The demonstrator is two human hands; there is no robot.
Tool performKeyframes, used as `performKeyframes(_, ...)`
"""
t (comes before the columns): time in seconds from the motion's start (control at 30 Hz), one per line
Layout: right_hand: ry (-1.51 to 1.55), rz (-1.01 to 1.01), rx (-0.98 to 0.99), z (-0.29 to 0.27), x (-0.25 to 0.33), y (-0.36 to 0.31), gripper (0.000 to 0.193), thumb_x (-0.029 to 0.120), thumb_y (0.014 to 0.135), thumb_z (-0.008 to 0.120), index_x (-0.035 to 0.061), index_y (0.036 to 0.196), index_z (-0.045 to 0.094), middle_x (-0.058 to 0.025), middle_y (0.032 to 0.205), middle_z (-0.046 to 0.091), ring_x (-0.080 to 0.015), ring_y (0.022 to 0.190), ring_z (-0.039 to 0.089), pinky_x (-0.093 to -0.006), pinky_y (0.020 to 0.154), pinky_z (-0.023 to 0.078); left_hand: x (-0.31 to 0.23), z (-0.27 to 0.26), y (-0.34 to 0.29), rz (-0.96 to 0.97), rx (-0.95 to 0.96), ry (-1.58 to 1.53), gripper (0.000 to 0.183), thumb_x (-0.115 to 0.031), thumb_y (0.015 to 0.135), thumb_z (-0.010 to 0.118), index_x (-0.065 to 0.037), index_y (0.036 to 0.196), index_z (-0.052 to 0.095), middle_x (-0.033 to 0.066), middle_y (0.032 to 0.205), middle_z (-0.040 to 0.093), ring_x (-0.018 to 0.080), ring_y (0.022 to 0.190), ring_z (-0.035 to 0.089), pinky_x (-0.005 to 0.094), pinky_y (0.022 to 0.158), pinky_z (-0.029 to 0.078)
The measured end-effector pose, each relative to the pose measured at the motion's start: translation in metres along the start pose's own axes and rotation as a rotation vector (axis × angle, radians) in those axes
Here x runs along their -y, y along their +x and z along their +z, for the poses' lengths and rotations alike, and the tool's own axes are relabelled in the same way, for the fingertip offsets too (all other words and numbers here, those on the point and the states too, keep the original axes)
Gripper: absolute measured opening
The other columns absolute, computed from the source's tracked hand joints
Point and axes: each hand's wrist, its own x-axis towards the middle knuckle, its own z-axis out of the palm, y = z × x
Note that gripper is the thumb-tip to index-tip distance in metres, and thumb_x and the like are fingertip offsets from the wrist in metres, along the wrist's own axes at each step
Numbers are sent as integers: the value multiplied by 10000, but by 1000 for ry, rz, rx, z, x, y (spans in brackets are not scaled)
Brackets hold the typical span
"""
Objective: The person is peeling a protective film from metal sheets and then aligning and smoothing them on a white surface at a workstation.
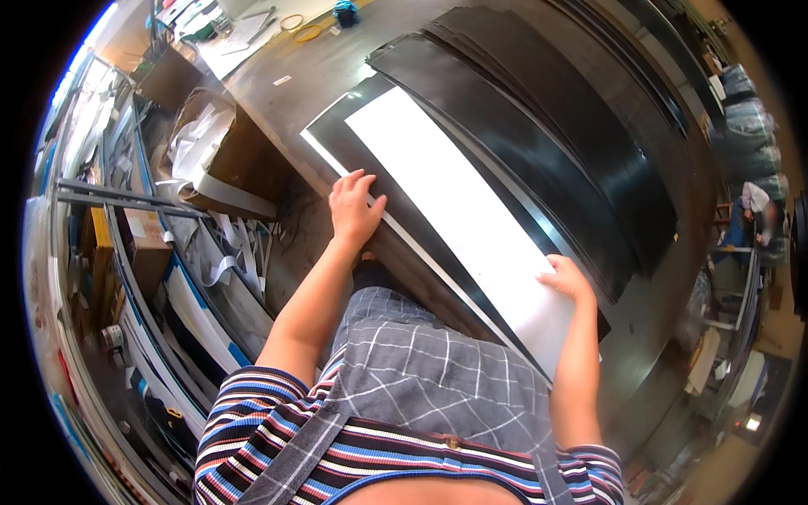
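A long white strip lies slantwise across a stack of black sheets with a pale near edge. My right hand is closed over the strip's right edge near its lower end, thumb and finger on the white face. What its other fingers do underneath is hidden. My left hand lies at the stack's near edge, left of the strip. Its fingers are spread over the black surface, holding nothing.
More black sheets lie fanned out beyond the strip on the dark table. At left stand a cardboard box of white scraps and a rack with long sheets. Yellow tape rings sit far back. Another person is far right.
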Motion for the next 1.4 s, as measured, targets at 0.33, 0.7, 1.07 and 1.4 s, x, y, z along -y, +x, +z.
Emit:
performKeyframes(0.33,86,-58,48,29,45,14,196,100,799,646,-8,960,619,-22,829,621,-97,768,548,-271,737,454,0,-15,-8,22,105,-40,649,-200,798,682,-32,1357,398,188,1379,434,370,1275,404,445,1069,317)
performKeyframes(0.7,39,-64,17,33,44,12,190,98,800,640,-4,959,623,-43,840,631,-120,781,559,-284,766,457,4,-24,-10,48,145,-1,638,-210,796,672,-19,1348,413,186,1415,399,361,1270,405,428,1061,329)
performKeyframes(1.07,30,-29,6,33,46,14,181,106,797,638,-1,941,622,-60,828,628,-137,765,564,-293,756,461,19,-28,13,49,101,21,549,-204,779,680,-45,1273,503,153,1349,479,329,1238,441,427,1022,359)
performKeyframes(1.4,43,-13,26,24,34,19,173,122,788,652,4,908,611,-56,811,618,-130,750,549,-290,740,458,49,-26,53,17,59,156,396,-212,816,629,-68,1183,591,123,1272,549,322,1175,487,436,970,395)
